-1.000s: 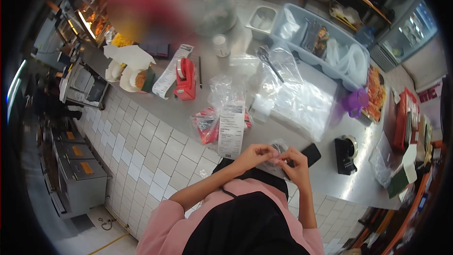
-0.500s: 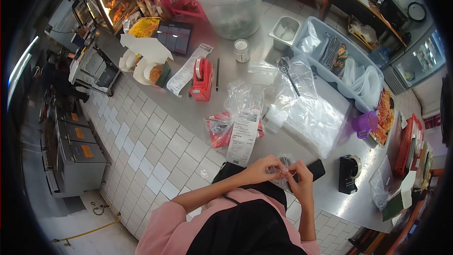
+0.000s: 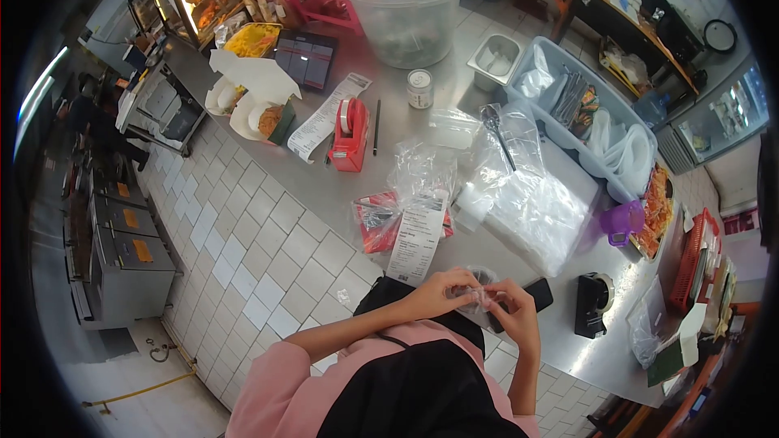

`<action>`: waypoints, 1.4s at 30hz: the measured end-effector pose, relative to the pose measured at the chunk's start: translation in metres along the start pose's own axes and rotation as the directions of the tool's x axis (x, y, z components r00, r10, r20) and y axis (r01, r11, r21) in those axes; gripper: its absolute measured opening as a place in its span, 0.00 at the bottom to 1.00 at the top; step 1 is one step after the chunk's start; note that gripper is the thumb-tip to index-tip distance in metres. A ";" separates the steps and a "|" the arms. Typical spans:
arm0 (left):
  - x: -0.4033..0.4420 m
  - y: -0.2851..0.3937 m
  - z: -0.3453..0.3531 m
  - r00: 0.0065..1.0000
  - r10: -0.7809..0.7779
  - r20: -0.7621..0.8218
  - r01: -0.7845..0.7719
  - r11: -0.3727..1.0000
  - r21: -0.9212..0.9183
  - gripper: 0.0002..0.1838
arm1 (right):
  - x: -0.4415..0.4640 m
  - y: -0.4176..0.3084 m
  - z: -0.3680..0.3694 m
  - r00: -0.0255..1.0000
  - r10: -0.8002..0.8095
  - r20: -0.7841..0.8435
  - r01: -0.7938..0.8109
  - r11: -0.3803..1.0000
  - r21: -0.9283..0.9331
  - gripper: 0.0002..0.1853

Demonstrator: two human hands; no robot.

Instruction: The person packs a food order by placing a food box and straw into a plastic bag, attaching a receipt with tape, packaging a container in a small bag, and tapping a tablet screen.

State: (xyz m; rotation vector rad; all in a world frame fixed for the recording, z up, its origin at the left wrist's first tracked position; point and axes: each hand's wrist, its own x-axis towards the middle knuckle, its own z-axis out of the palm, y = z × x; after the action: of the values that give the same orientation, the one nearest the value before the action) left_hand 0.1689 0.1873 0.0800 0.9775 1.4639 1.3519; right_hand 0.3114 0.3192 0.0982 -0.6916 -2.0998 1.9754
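My left hand (image 3: pixel 446 294) and my right hand (image 3: pixel 513 312) come together at the counter's near edge. Both sets of fingers pinch a small bunched clear plastic bag (image 3: pixel 480 277); what the bag holds cannot be made out. A dark phone (image 3: pixel 539 293) lies just beyond my right hand. Ahead of my left hand, a long printed receipt (image 3: pixel 415 245) rests against a clear bag with a red box (image 3: pixel 376 215) inside. Behind these, a stack of clear plastic bags (image 3: pixel 552 211) is spread flat, with a black spoon (image 3: pixel 497 131) on top.
A red tape dispenser (image 3: pixel 350 136), a can (image 3: pixel 419 89) and a tall clear bucket (image 3: pixel 403 20) stand farther back. On the right are a blue bin (image 3: pixel 596 150) of utensils and lids, a purple cup (image 3: pixel 623 222) and a black tape dispenser (image 3: pixel 594 306). Open food boxes (image 3: pixel 258 118) sit far left.
My hands stay pinched at the plastic bag, with the fingers shifted slightly. The whole view has tilted a little; the counter items appear unmoved.
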 end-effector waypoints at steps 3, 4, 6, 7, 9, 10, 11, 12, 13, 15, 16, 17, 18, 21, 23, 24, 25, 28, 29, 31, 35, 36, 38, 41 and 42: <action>-0.005 0.012 -0.007 0.998 0.057 -0.023 -0.056 0.996 0.065 0.06 | 0.003 0.000 0.006 0.996 -0.084 0.018 0.086 0.990 -0.110 0.12; -0.007 0.018 -0.009 0.992 0.123 -0.003 -0.121 0.984 0.134 0.05 | 0.004 0.001 0.008 0.991 -0.127 0.034 0.131 0.968 -0.213 0.12; -0.014 0.031 -0.017 0.996 0.085 0.003 -0.085 0.990 0.114 0.06 | 0.010 -0.005 0.019 0.987 -0.158 0.043 0.163 0.969 -0.184 0.12; -0.017 0.038 -0.022 0.998 0.055 0.018 -0.056 0.994 0.097 0.07 | 0.014 -0.014 0.026 0.973 -0.221 0.070 0.229 0.964 -0.134 0.12; -0.023 0.052 -0.037 0.999 0.036 0.023 -0.038 0.997 0.063 0.07 | 0.023 -0.017 0.040 0.953 -0.277 0.124 0.273 0.961 0.045 0.11; -0.027 0.057 -0.045 0.999 0.021 0.036 -0.023 0.999 0.029 0.07 | 0.028 -0.019 0.043 0.954 -0.272 0.129 0.267 0.962 0.052 0.11; -0.031 0.061 -0.054 0.999 0.014 0.032 -0.015 0.999 0.028 0.07 | 0.036 -0.024 0.044 0.938 -0.297 0.177 0.289 0.955 0.066 0.11; -0.035 0.063 -0.064 0.999 0.030 0.037 -0.030 1.000 -0.011 0.08 | 0.044 -0.029 0.047 0.920 -0.321 0.224 0.311 0.947 0.080 0.11; -0.038 0.065 -0.073 0.998 0.049 0.043 -0.047 0.998 -0.050 0.08 | 0.051 -0.035 0.051 0.920 -0.319 0.226 0.309 0.948 0.081 0.11; -0.045 0.066 -0.093 0.995 0.080 0.060 -0.075 0.994 -0.083 0.09 | 0.068 -0.052 0.061 0.872 -0.338 0.354 0.303 0.941 0.152 0.09; -0.049 0.067 -0.103 0.991 0.111 0.078 -0.102 0.988 -0.115 0.10 | 0.078 -0.061 0.068 0.872 -0.339 0.354 0.304 0.940 0.152 0.09; -0.053 0.070 -0.114 0.991 0.105 0.078 -0.090 0.980 -0.176 0.10 | 0.088 -0.073 0.075 0.844 -0.304 0.443 0.248 0.952 0.181 0.09; -0.058 0.073 -0.127 0.991 0.108 0.077 -0.093 0.980 -0.176 0.10 | 0.101 -0.085 0.083 0.804 -0.271 0.529 0.190 0.961 0.204 0.09; -0.076 0.088 -0.166 0.984 0.150 0.093 -0.133 0.976 -0.170 0.10 | 0.149 -0.127 0.112 0.579 -0.314 0.752 0.264 0.945 0.192 0.09; -0.092 0.091 -0.185 0.992 0.123 -0.035 -0.128 0.973 -0.192 0.09 | 0.196 -0.144 0.138 0.440 -0.509 0.740 0.482 0.829 0.283 0.10; -0.104 0.090 -0.195 0.983 0.084 -0.161 -0.119 0.968 -0.220 0.09 | 0.224 -0.146 0.152 0.512 -0.505 0.695 0.524 0.825 0.213 0.09; -0.118 0.081 -0.209 0.984 0.055 -0.167 -0.095 0.966 -0.243 0.05 | 0.255 -0.146 0.167 0.577 -0.504 0.643 0.558 0.818 0.140 0.09; -0.145 0.067 -0.233 0.930 -0.123 -0.346 0.039 0.970 -0.242 0.06 | 0.355 -0.129 0.234 0.814 -0.372 0.446 0.475 0.868 -0.143 0.11; -0.151 0.061 -0.235 0.842 -0.244 -0.481 0.102 0.948 -0.303 0.06 | 0.394 -0.107 0.257 0.802 -0.463 0.377 0.565 0.792 -0.231 0.11; -0.164 0.048 -0.250 0.728 -0.311 -0.611 0.157 0.943 -0.293 0.07 | 0.465 -0.066 0.294 0.660 -0.686 0.306 0.718 0.456 -0.526 0.14; -0.209 -0.024 -0.280 0.424 -0.465 -0.777 0.310 0.881 -0.358 0.08 | 0.509 -0.063 0.322 0.861 -0.227 0.455 0.508 0.425 -0.749 0.18; -0.223 -0.051 -0.284 0.319 -0.570 -0.757 0.265 0.820 -0.507 0.09 | 0.516 -0.051 0.326 0.862 -0.184 0.472 0.507 0.355 -0.786 0.19; -0.248 -0.107 -0.286 0.185 -0.664 -0.724 0.273 0.743 -0.612 0.09 | 0.528 -0.039 0.325 0.865 -0.136 0.483 0.501 0.288 -0.816 0.21; -0.293 -0.190 -0.277 0.081 -0.757 -0.648 0.507 0.591 -0.627 0.08 | 0.531 -0.043 0.317 0.919 -0.232 0.318 0.384 0.349 -0.855 0.24; -0.303 -0.208 -0.274 0.037 -0.789 -0.613 0.536 0.534 -0.654 0.10 | 0.529 -0.054 0.314 0.938 -0.248 0.242 0.323 0.373 -0.870 0.24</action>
State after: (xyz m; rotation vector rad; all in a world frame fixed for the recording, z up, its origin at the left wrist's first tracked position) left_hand -0.0002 -0.2011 -0.0953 -0.8710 2.0136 1.1972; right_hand -0.2998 0.2731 0.0209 -0.2896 -3.0065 0.5111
